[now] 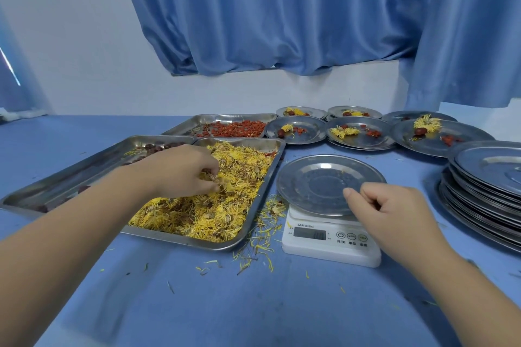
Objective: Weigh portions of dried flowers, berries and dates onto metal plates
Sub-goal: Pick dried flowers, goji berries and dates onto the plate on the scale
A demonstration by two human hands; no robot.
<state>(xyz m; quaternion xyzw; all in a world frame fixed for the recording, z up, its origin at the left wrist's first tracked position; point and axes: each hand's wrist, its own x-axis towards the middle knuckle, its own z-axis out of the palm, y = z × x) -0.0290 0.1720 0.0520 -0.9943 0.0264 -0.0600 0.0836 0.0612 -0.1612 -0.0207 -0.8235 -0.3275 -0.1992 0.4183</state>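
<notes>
Left hand (180, 170), fingertips pinched together; right hand (394, 211) loosely curled, thumb extended.

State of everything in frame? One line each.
left hand: pinching flowers in flower tray.
right hand: curled over scale plate rim, grip unclear.
scale plate: on scale, no portion yet.
scale: display unreadable.
flower tray: well filled.
berry tray: partly filled.
date tray: few dates.
back plates: portioned.
plate stack: top plate empty.

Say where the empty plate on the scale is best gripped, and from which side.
Pinch the thin rim of the plate from the near right, beside the right hand: it overhangs the scale, leaving room for fingers beneath, while the flower tray crowds its left.
</notes>
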